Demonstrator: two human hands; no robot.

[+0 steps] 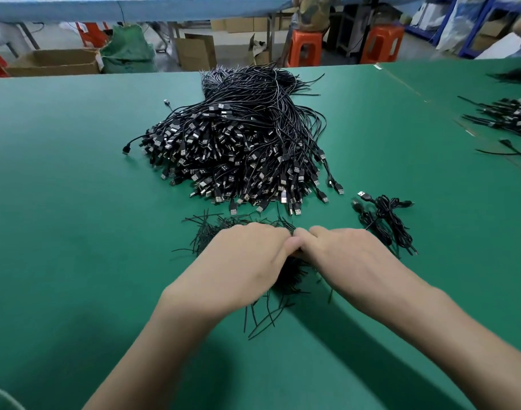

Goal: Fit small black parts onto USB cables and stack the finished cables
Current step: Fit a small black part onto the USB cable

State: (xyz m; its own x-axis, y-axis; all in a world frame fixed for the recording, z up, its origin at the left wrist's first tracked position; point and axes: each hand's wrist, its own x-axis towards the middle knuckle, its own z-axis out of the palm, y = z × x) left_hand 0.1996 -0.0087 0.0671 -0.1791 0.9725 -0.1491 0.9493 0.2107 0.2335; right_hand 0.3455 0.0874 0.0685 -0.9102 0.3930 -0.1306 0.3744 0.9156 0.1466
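Watching the head feed from my desk, I see the left hand [241,261] and right hand [339,255] meeting knuckle to knuckle at lower centre. Both sets of fingers are bent down into the heap of thin black parts [214,232]. Whether either hand actually pinches a piece I cannot tell, as the fingertips are hidden under the hands.

The big pile of USB cables [238,149] sits at mid-frame just beyond the heap, plugs fanned toward the camera. A few coiled cables [386,220] lie apart at centre right (probably the finished ones) on the green table [76,202].

To do this step well, I would tease out a single black part rather than a clump. I would keep one hand pressing the heap down so the strands don't scatter.

No brand, label or writing is legible anywhere.
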